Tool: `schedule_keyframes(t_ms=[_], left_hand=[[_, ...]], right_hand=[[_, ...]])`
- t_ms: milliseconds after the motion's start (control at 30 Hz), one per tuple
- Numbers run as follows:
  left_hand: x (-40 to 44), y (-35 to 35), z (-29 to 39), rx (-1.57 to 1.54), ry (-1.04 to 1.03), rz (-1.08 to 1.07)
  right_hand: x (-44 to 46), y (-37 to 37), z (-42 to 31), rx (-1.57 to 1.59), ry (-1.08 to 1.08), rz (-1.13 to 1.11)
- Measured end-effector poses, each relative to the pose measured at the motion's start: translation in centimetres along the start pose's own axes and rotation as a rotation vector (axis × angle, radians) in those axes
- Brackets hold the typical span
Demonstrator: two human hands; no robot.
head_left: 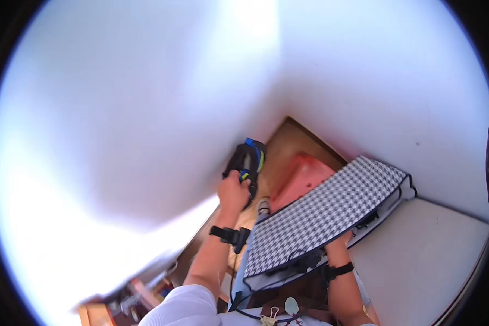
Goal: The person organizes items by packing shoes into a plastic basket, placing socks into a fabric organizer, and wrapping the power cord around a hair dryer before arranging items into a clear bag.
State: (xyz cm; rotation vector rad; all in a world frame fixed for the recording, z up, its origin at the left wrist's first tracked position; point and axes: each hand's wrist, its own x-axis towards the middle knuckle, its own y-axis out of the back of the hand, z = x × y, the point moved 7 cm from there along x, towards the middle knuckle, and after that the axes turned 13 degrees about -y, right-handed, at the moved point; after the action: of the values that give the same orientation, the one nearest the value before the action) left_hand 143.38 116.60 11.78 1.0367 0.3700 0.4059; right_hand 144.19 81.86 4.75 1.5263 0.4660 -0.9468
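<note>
My left hand (pixel 234 193) is closed around a black shoe (pixel 246 163) with blue and lime-green trim, held up near the white wall. My right hand (pixel 339 240) reaches into the open side of a black-and-white houndstooth fabric organizer (pixel 323 212). Its fingers are hidden behind the organizer's edge, so what they touch does not show. The organizer sits tilted across my front. Dark items (pixel 299 264) show inside its opening, too shadowed to name.
A red plastic stool or bin (pixel 301 176) stands on the brown floor (pixel 288 141) in the corner. White walls (pixel 375 81) rise on both sides. A pale flat surface (pixel 418 250) lies at the right. Cluttered items (pixel 141 299) are at the lower left.
</note>
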Motion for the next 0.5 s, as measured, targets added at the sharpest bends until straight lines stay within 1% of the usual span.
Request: schedule_keyframes(t_ms=[100,133,167,200,267,300,333,400,433,467,500], left_hand=[[-7.7,6.7,-0.4,-0.054,0.169,0.172],[-10.3,8.8,-0.4,-0.056,0.248,0.182],[-12.6,11.5,0.4,-0.06,0.315,0.218],[-15.4,13.5,0.6,-0.059,0.338,0.294],[-20.8,17.5,1.3,-0.067,0.369,0.424],[-23.7,19.2,2.1,-0.086,0.376,0.458],[-26.6,21.1,2.6,-0.081,0.421,0.515],[-29.6,22.2,4.3,-0.175,0.438,0.494],[-31.7,23.6,4.8,-0.182,0.464,0.547],[-33.6,24.3,5.5,-0.2,0.448,0.534],[-35.4,24.5,6.1,-0.222,0.432,0.509]], right_hand=[[0.4,0.9,1.0,0.108,-0.029,0.225],[0.3,1.3,1.3,0.191,-0.022,0.302],[-0.1,1.8,1.4,0.256,0.008,0.332],[-0.6,2.2,0.9,0.244,0.063,0.309],[-3.5,3.7,-0.5,-0.005,0.199,0.137],[-2.3,3.7,0.7,-0.107,0.21,0.141],[-4.3,4.4,0.5,-0.118,0.26,0.17],[-7.9,5.8,-0.3,-0.142,0.349,0.213],[-10.5,6.4,-0.5,-0.048,0.389,0.26],[-12.2,6.9,-0.8,0.054,0.429,0.298],[-12.8,6.7,-1.2,0.037,0.469,0.31]])
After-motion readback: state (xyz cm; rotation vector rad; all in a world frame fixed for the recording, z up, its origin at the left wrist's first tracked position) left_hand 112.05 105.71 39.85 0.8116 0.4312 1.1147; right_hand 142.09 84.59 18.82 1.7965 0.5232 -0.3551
